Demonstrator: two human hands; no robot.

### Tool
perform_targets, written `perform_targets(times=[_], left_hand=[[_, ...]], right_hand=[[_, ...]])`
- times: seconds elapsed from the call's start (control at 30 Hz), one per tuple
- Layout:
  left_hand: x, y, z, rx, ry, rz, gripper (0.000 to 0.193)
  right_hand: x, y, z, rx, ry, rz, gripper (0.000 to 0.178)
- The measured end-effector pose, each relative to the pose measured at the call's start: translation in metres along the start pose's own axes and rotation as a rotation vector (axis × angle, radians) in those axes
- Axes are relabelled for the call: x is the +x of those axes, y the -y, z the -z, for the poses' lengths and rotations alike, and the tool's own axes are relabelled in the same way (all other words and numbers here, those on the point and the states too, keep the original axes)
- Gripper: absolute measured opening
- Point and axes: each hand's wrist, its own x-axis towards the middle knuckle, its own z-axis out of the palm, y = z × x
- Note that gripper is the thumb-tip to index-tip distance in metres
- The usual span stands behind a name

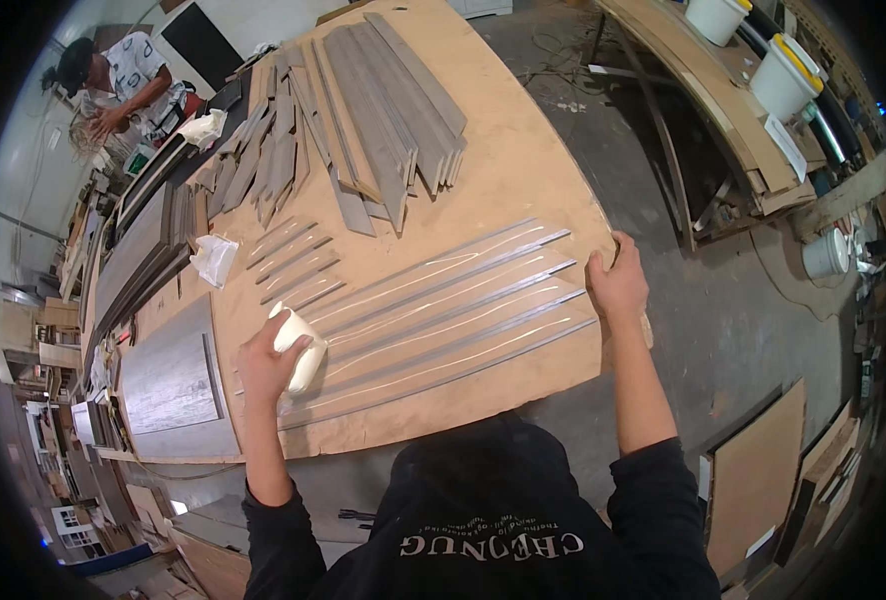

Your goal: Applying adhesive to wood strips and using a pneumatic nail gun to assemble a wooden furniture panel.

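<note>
My left hand [266, 362] is closed around a cream-white glue bottle [309, 352], which tilts over the left part of several long strips. Thin pale lines of glue run along these brown strips [443, 308], which have grey edges and lie side by side at the table's front. My right hand [618, 282] is at the table's right edge, its thumb apart on the near side and its fingers curled over the rim. Just beyond the bottle lie several short strips [298, 268], also with glue lines.
Stacked grey-brown boards [373, 110] cover the far part of the wooden table [508, 140]. At left are a crumpled white bag [215, 260] and a flat grey panel [175, 385]. Another person [128, 85] works at far left. A second bench with white buckets [785, 78] stands right.
</note>
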Motion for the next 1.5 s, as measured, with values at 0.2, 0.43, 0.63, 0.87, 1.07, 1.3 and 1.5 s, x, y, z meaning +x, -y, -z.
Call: perform_targets(times=[0.2,0.43,0.63,0.87,1.07,1.3,1.5], left_hand=[[-0.022,-0.006,0.008,-0.058,-0.171,-0.273,0.052],[-0.027,-0.043,-0.027,-0.291,-0.048,-0.390,0.049],[-0.027,-0.029,-0.031,-0.115,-0.095,-0.472,0.048],[-0.043,-0.016,-0.014,-0.028,-0.027,-0.342,0.049],[-0.060,-0.028,-0.001,-0.165,-0.002,-0.267,0.057],[-0.068,-0.056,-0.030,-0.215,0.077,-0.406,0.051],[-0.073,-0.042,-0.028,-0.195,0.033,-0.405,0.051]], right_hand=[[0.000,0.000,-0.004,-0.003,-0.010,0.022,0.051],[0.001,0.004,-0.001,-0.005,0.003,-0.002,0.051],[0.002,0.002,-0.002,0.000,0.026,-0.019,0.052],[0.002,0.001,-0.001,-0.028,0.017,-0.026,0.053],[0.002,-0.001,-0.003,-0.010,0.005,0.000,0.052],[0.003,0.003,0.000,-0.010,0.039,-0.026,0.053],[0.003,0.004,0.002,0.004,0.044,-0.024,0.052]])
